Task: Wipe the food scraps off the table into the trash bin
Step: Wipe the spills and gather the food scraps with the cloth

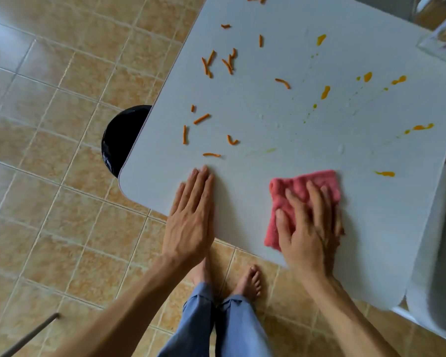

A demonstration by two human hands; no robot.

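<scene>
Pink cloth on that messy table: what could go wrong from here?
The trash bin peeks out at just one stretch of the table edge, so orange scraps swept elsewhere could land on the tiled floor. The pink cloth may smear the yellow-orange splatters rather than lift them.

Roughly 16 sticks, 1 cloth, 1 bin.

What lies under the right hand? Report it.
The right hand presses flat on a pink cloth, which lies on the white table. Anything beneath the cloth itself is covered and cannot be seen.
</scene>
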